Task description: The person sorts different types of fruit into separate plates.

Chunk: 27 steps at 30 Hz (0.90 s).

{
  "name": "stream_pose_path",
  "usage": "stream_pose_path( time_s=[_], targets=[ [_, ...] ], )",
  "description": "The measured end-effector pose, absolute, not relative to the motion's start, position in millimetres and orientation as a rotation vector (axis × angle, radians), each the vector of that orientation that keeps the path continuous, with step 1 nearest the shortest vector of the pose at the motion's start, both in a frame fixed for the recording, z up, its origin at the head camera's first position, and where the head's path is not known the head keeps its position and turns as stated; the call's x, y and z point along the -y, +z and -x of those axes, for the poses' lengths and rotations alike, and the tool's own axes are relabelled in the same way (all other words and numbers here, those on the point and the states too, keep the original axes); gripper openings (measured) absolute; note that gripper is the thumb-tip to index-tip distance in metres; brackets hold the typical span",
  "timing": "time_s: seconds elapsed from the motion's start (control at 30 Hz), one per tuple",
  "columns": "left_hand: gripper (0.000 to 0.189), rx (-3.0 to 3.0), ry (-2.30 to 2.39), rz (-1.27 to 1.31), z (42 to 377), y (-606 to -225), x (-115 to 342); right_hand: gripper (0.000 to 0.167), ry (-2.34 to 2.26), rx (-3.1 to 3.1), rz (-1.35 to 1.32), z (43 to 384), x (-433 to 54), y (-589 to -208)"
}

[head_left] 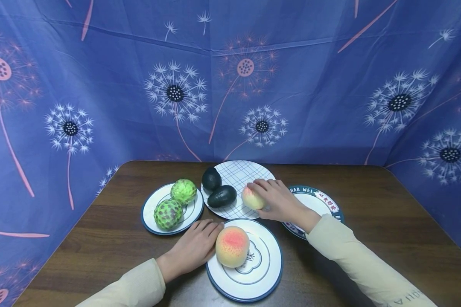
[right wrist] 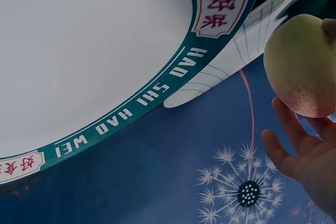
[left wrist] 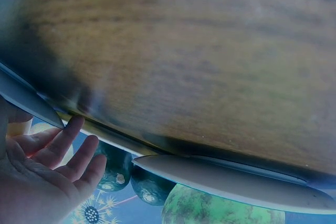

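Note:
My right hand grips a peach over the right part of the grid-patterned plate. In the right wrist view, the fingers of the right hand curl at the peach. Two dark green avocados lie on the left side of the grid plate. Fingers loosely extended, my left hand rests at the left rim of the front blue-rimmed plate, beside a larger peach on it. The left wrist view shows the left hand by a plate edge, its thumb partly hidden.
Two bumpy green fruits sit on a blue-rimmed plate at the left. A green-rimmed plate with lettering lies at the right, partly under the right forearm. Behind the brown wooden table hangs a blue dandelion-print cloth.

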<state>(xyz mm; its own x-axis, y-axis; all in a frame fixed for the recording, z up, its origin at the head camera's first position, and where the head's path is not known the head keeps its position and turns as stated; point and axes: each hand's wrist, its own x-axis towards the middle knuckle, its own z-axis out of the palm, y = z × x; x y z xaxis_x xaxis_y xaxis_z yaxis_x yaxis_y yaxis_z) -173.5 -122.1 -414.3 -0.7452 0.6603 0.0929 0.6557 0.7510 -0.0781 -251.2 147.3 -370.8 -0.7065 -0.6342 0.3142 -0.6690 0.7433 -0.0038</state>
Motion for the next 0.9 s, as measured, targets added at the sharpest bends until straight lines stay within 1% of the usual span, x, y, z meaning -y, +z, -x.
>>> stream_pose_path(
  time_s=[0.43,0.9],
  targets=[
    [0.05,2.828,0.063,1.066,173,-417,122,0.077,0.232,2.705,-1.048,219,-153,-367],
    [0.05,2.836,0.07,1.059,174,-416,122,0.075,0.217,2.73,-1.043,195,-157,-366]
  ],
)
